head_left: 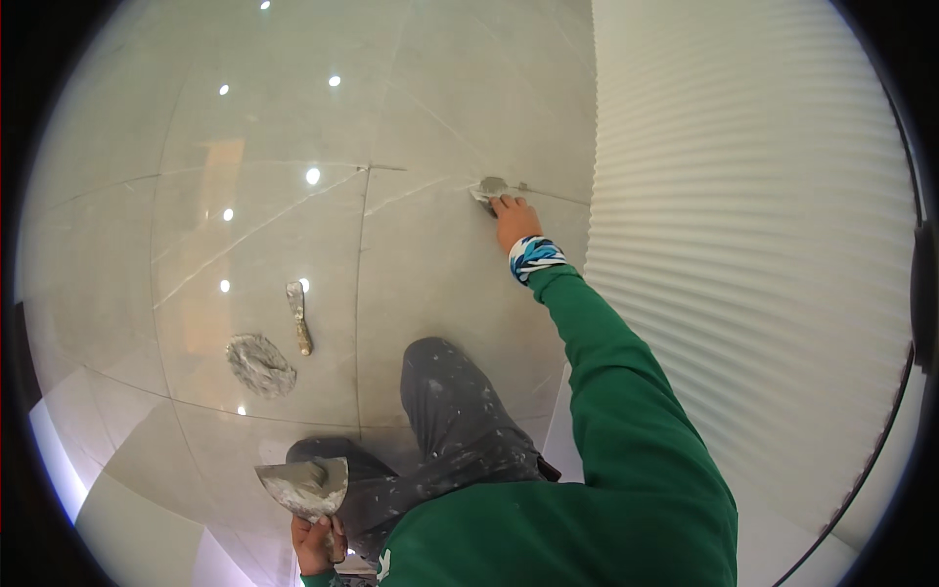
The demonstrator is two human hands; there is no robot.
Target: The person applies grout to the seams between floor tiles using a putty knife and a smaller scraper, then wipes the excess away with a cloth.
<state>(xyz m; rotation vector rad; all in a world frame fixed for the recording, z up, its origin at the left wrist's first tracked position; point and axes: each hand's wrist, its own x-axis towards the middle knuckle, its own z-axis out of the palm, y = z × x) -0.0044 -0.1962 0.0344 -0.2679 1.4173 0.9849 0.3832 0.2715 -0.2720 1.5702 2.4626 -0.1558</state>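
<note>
My right hand [515,221] reaches far forward, its fingers closed on a small flat spreader [481,199] against the floor. A patch of wet grey grout [493,185] shows at the spreader's edge, by a tile joint [559,197]. Fingers partly hide the spreader. Low at the left, my left hand [313,544] grips the handle of a wide putty knife [303,493]. Its rounded blade points forward and carries a lump of grey grout [316,474]. On the tile ahead lies a narrow scraper [299,318] with a stained handle.
Beside the scraper sits a crumpled, grout-smeared plastic bag or sheet [260,366]. Glossy grey tiles [264,245] reflect several ceiling lights. A white ribbed panel [743,215] borders the right side, close to my right arm. My bent knee [440,377] rises in the middle.
</note>
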